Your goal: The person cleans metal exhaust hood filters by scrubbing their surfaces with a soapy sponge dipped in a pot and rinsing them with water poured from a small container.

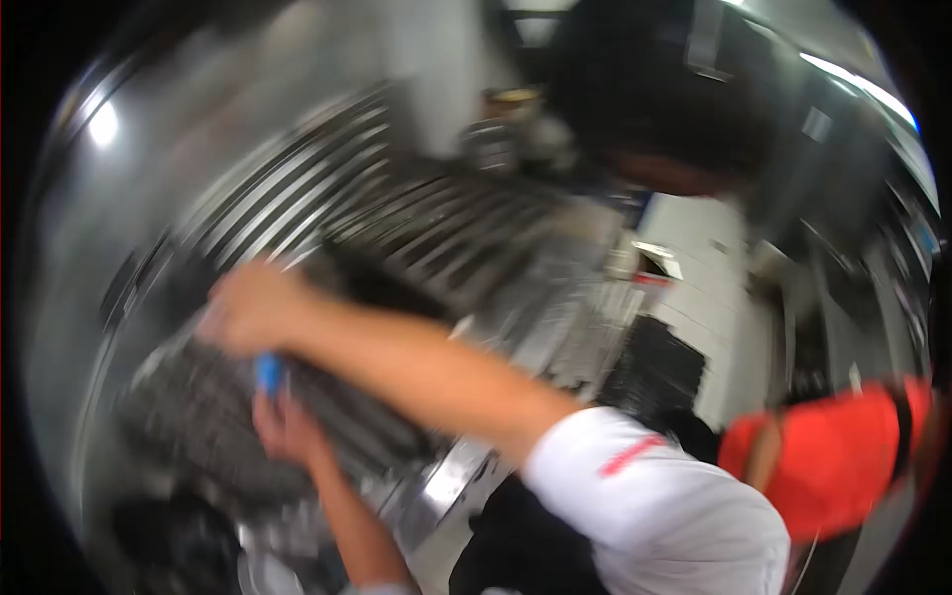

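Motion blur softens the whole head view. My right hand (253,305) reaches across to the left over a dark metal surface (198,407), its fingers curled down at the surface's upper edge; what they hold is too smeared to tell. Below it, my left hand (286,424) has its fingertips closed on a small blue object (268,372), which sits just under my right wrist. The blue object's exact shape is unclear.
Slatted metal racks (297,193) stand beyond my hands. At the lower left are dark round items (178,535). A person in red (833,456) is at the right, near a black crate (654,372) on the pale floor (694,248).
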`<state>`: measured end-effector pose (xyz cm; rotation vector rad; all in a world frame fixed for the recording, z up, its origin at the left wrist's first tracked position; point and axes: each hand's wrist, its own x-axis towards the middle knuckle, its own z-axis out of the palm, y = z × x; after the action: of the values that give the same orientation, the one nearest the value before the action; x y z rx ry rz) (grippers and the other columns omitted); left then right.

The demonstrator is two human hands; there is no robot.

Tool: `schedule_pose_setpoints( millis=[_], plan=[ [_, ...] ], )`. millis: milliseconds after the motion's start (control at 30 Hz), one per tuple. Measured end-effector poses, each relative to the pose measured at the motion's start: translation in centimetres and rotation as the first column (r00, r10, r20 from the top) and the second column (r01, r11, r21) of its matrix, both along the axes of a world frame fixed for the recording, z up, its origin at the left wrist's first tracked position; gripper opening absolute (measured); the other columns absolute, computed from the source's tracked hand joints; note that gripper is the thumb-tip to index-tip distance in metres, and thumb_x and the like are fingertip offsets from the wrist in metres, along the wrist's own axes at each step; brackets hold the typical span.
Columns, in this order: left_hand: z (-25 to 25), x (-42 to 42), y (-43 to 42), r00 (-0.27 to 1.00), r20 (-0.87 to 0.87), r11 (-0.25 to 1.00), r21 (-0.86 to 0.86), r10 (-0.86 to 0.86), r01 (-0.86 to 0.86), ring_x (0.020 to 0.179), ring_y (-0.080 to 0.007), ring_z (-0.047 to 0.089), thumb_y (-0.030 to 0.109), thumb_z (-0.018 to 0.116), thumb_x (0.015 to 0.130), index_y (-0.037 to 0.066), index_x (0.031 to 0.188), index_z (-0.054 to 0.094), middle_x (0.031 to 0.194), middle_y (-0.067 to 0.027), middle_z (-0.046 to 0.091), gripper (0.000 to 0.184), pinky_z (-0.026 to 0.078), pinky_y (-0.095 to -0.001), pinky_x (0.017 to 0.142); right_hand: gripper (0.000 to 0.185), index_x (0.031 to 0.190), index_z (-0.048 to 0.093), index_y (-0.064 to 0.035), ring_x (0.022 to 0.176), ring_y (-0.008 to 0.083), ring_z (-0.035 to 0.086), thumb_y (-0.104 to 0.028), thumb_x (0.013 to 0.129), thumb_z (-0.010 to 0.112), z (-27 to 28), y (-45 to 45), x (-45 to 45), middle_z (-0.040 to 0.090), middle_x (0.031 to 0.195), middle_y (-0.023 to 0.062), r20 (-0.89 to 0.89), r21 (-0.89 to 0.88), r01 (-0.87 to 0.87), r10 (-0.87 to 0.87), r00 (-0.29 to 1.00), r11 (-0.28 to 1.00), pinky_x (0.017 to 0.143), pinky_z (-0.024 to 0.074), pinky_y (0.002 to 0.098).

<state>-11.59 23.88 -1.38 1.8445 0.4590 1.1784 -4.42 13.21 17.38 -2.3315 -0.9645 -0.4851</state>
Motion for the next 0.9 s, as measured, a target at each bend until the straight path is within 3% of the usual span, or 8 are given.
schedule_pose_setpoints(
  millis=[33, 167, 333, 400, 500, 667, 733, 900],
  plan=[
    [3.3, 1.7, 0.3, 0.988, 0.081, 0.944, 0.293, 0.135, -0.153, 0.095, -0.0274, 0.067, 0.006, 0.067, 0.086, 0.002, 0.107, 0.072, 0.106, -0.0129, 0.072, 0.022, 0.052, -0.0383, 0.089, 0.051, 0.089, 0.076, -0.0056, 0.093, 0.0355, 0.070, -0.050, 0.088, 0.051, 0.2, 0.5, 0.9, 0.072, 0.090, 0.0202, -0.025, -0.114, -0.061, 0.059, 0.998, 0.992, 0.076, 0.0563, 0.0449],
    [7.1, 4.2, 1.4, 0.907, 0.409, 0.796, 0.516, 0.096, -0.317, 0.086, -0.0339, 0.060, 0.000, 0.064, 0.077, 0.004, 0.088, 0.068, 0.090, -0.0151, 0.064, 0.012, 0.048, -0.0415, 0.076, 0.061, 0.107, 0.068, -0.0003, 0.096, 0.0413, 0.067, -0.055, 0.094, 0.045, 1.0, -0.2, 0.7, 0.070, 0.101, 0.0237, 0.043, -0.193, -0.030, 0.039, 0.998, 0.981, 0.087, 0.0522, 0.0496],
    [-13.8, -3.5, 0.5, 0.974, 0.061, 0.854, 0.472, 0.218, -0.221, 0.080, -0.0356, 0.052, -0.003, 0.060, 0.064, 0.007, 0.073, 0.053, 0.080, -0.0119, 0.050, 0.016, 0.038, -0.0455, 0.068, 0.064, 0.105, 0.063, 0.0025, 0.091, 0.0416, 0.066, -0.056, 0.100, 0.037, -0.8, 1.3, 1.2, 0.069, 0.092, 0.0240, 0.211, -0.219, 0.046, 0.002, 0.977, 0.975, 0.082, 0.0513, 0.0507],
    [-23.8, -8.0, -0.1, 0.921, -0.342, 0.960, 0.260, 0.189, -0.101, 0.084, -0.0375, 0.058, -0.001, 0.064, 0.065, 0.007, 0.076, 0.059, 0.082, -0.0138, 0.058, 0.015, 0.042, -0.0498, 0.073, 0.063, 0.106, 0.063, 0.0029, 0.091, 0.0416, 0.066, -0.055, 0.100, 0.038, -0.8, 1.5, 1.6, 0.069, 0.093, 0.0239, 0.179, -0.247, 0.051, -0.006, 0.984, 0.968, 0.082, 0.0512, 0.0506],
    [-29.4, -10.5, 0.0, 0.824, -0.540, 0.982, 0.161, 0.172, -0.100, 0.086, -0.0393, 0.061, 0.001, 0.066, 0.065, 0.007, 0.082, 0.064, 0.085, -0.0154, 0.063, 0.019, 0.046, -0.0501, 0.078, 0.059, 0.108, 0.061, 0.0030, 0.092, 0.0417, 0.066, -0.052, 0.099, 0.043, 0.0, 2.1, 2.0, 0.069, 0.095, 0.0234, 0.137, -0.294, 0.055, -0.015, 0.990, 0.954, 0.082, 0.0514, 0.0505],
    [-26.0, -11.1, 3.6, 0.937, -0.346, 0.988, -0.156, -0.042, -0.014, 0.096, -0.0394, 0.062, 0.000, 0.061, 0.070, 0.006, 0.095, 0.066, 0.095, -0.0186, 0.066, 0.026, 0.048, -0.0445, 0.090, 0.069, 0.094, 0.065, 0.0020, 0.086, 0.0417, 0.068, -0.066, 0.089, 0.055, 1.4, 0.3, 3.9, 0.069, 0.085, 0.0232, 0.205, -0.393, -0.006, 0.094, 0.974, 0.920, 0.078, 0.0532, 0.0508],
    [-24.7, -12.8, 8.3, 0.997, -0.018, 0.997, -0.039, 0.072, -0.073, 0.104, -0.0367, 0.059, -0.001, 0.061, 0.072, 0.002, 0.106, 0.062, 0.104, -0.0209, 0.062, 0.035, 0.045, -0.0426, 0.096, 0.080, 0.088, 0.066, 0.0018, 0.076, 0.0408, 0.069, -0.078, 0.082, 0.054, 0.6, -0.3, 4.4, 0.068, 0.079, 0.0234, 0.277, -0.426, 0.090, 0.035, 0.960, 0.900, 0.070, 0.0559, 0.0493],
    [-10.0, -26.5, 27.8, 0.708, -0.400, 0.786, 0.501, 0.582, -0.362, 0.102, -0.0455, 0.058, 0.005, 0.056, 0.082, 0.001, 0.115, 0.052, 0.105, -0.0275, 0.060, 0.034, 0.045, -0.0538, 0.089, 0.084, 0.085, 0.067, 0.0028, 0.069, 0.0420, 0.068, -0.080, 0.081, 0.052, 1.2, -0.1, 4.3, 0.066, 0.071, 0.0231, 0.321, -0.447, 0.096, 0.059, 0.945, 0.890, 0.068, 0.0571, 0.0475]
  ],
)
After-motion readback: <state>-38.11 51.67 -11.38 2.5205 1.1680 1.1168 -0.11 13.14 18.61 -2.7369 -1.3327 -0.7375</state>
